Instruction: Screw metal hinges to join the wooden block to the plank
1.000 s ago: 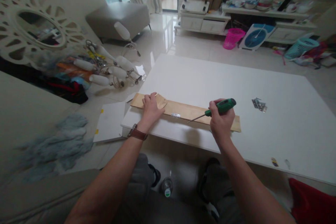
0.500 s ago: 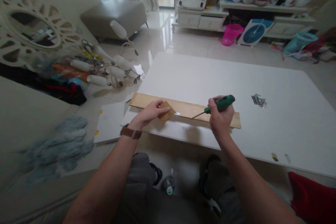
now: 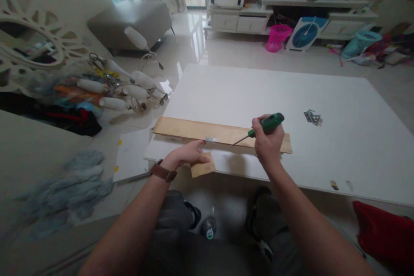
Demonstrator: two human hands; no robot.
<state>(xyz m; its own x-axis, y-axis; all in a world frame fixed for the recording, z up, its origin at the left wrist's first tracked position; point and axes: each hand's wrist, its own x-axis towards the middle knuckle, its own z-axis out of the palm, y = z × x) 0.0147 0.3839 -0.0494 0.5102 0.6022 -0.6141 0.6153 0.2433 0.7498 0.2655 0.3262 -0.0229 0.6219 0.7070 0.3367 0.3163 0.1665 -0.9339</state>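
My left hand [image 3: 190,154] grips a small square wooden piece [image 3: 203,168] between thumb and fingers, at the near edge of the white board [image 3: 258,90]. Its index finger reaches to a small metal bracket [image 3: 211,139] on the front edge of a long wooden plank [image 3: 194,128]. In my right hand [image 3: 268,140] is a screwdriver with a green handle [image 3: 271,124]. The screwdriver's thin shaft slants down to the left, its tip near the plank's front edge, right of the bracket. The plank lies across the white board.
Several metal brackets [image 3: 313,117] lie in a pile on the board's right side. Two small items, one a dark and yellow piece [image 3: 334,185], lie near its front edge. A plastic bottle [image 3: 209,227] stands between my feet. Red cloth [image 3: 384,233] is at lower right; a chandelier [image 3: 136,90] lies left.
My left hand has lowered the wooden piece from over the plank toward the board's near edge, uncovering more of the bracket. My right hand keeps the screwdriver in nearly the same pose.
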